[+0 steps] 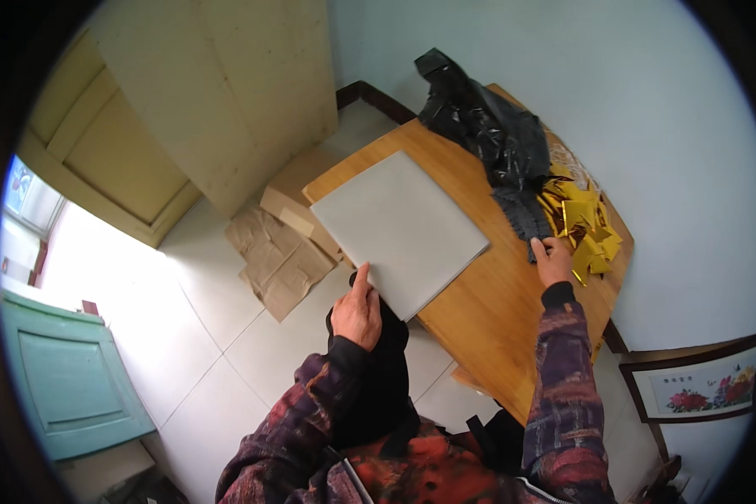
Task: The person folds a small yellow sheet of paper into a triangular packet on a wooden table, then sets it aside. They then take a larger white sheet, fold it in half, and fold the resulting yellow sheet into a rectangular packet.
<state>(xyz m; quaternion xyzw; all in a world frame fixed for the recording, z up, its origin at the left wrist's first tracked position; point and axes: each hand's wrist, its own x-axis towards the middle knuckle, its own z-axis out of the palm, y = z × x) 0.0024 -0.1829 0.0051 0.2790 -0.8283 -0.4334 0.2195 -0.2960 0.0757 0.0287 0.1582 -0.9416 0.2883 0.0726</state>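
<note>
A large flat pale-grey sheet or stack of sheets (401, 231) lies on the wooden table (479, 294). My left hand (357, 317) is at its near left corner, index finger stretched along the edge; the other fingers are partly curled and I see nothing held. On the right, my right hand (553, 260) pinches the near end of a dark grey crinkled strip of material (519, 212). The strip's far end runs up to a rumpled black plastic bag (496, 134). Beside my right hand lies a heap of shiny gold foil pieces (586, 223).
White stringy material (569, 164) lies behind the foil. Brown cardboard (281, 260) is on the tiled floor (218, 319) left of the table. A yellowish door (218, 92) and a green cabinet door (76, 370) stand at the left. A framed flower picture (704, 386) is at the right.
</note>
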